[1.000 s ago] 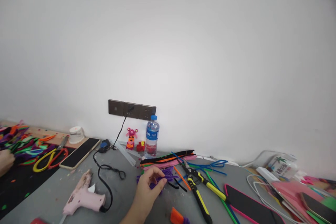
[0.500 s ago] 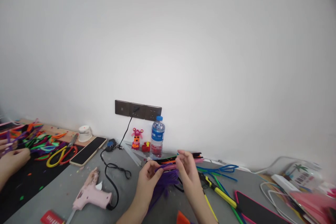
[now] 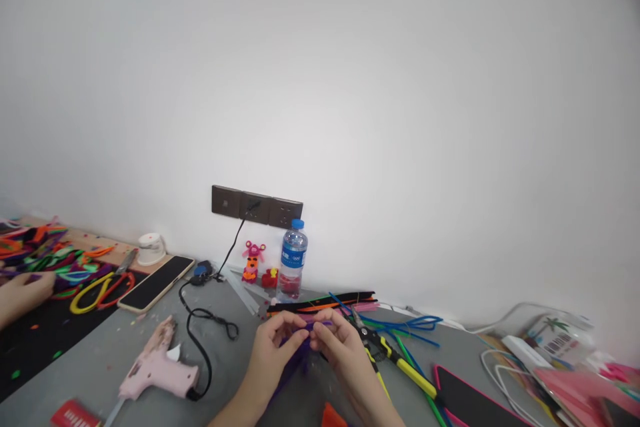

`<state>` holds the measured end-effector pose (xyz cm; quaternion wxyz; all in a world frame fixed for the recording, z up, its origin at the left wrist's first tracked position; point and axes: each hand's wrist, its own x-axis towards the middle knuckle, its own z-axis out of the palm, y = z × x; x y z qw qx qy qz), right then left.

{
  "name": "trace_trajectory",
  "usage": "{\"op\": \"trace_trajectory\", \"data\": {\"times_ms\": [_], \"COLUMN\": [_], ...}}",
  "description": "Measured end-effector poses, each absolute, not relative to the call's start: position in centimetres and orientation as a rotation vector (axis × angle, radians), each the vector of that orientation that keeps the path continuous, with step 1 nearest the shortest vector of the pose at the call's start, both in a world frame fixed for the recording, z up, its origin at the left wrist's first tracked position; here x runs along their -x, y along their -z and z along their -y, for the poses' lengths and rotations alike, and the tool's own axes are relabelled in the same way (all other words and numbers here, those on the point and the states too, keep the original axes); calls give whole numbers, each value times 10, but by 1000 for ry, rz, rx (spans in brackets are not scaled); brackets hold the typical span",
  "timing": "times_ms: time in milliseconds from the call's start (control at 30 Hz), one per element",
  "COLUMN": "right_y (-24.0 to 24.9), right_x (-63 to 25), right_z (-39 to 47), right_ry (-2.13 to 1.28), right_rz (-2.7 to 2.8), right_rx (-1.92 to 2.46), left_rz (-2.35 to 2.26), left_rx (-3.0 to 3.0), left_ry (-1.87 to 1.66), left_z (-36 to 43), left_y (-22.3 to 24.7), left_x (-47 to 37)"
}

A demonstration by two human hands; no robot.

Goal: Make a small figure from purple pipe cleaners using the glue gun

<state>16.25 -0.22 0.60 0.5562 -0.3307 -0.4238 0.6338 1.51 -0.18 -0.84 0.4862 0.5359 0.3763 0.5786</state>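
Note:
My left hand [image 3: 273, 352] and my right hand [image 3: 342, 348] meet at the front middle of the table. Both have thumb and fingers pinched on purple pipe cleaners [image 3: 287, 377], whose fuzzy lengths hang below my left hand. Fingers cover most of the part between the hands. Just beyond them lies a bundle of black, orange and pink pipe cleaners [image 3: 320, 304]. Close to my right hand are pliers with yellow and black handles [image 3: 410, 372]. An orange piece [image 3: 333, 415] shows at the bottom edge, between my forearms.
A pink glue gun [image 3: 163, 370] with a black cord lies left, near a phone [image 3: 157, 283] and scissors [image 3: 103, 290]. A water bottle [image 3: 293, 260] and small figure [image 3: 251, 267] stand by the wall. Another person's hand [image 3: 27, 290] works among colourful pipe cleaners at far left.
My right hand has come in from an open pose and now pinches close to my left. The purple strands are less spread out between them. The view has shifted slightly.

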Motion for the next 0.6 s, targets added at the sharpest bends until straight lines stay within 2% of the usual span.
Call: {"op": "trace_trajectory", "data": {"times_ms": [267,600], "right_y": [-12,-13], "right_x": [-166,-170], "right_z": [2,4], "right_ry": [-1589,-1524], "right_rz": [988,1119], "right_rx": [810,857], "left_rz": [-1044,-824], "left_rx": [-1429,-1217], "left_ry": [-1404,-1406], "left_z": [2,5], "left_y": [8,8], "left_x": [-12,-18]}}
